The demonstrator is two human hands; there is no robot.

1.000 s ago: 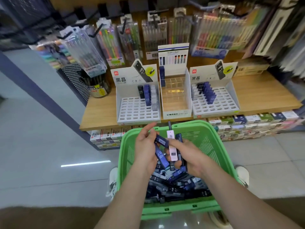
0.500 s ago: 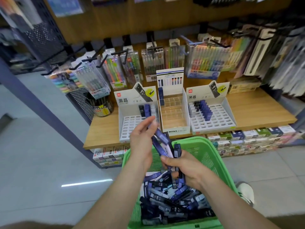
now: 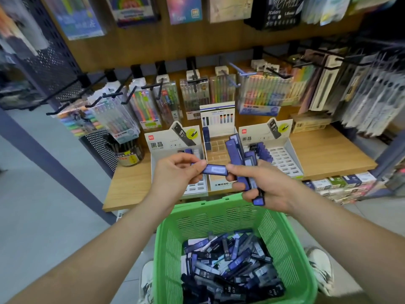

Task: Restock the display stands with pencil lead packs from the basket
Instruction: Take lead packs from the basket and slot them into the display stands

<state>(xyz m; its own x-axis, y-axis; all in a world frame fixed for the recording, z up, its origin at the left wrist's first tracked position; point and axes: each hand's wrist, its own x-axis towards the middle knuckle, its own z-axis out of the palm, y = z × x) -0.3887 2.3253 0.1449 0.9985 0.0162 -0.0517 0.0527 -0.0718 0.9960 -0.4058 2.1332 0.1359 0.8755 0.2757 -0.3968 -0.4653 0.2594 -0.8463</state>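
- My left hand pinches one lead pack.
- My right hand grips a bundle of packs, above the green basket.

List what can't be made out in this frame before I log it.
Head view only.
Left display stand: most slots hidden behind the left hand.
Bundle of packs in the right hand: count unclear, packs overlap and fingers cover them.
Single pack pinched by the left hand: label blurred.
Green basket: near edge cut off by the frame bottom.
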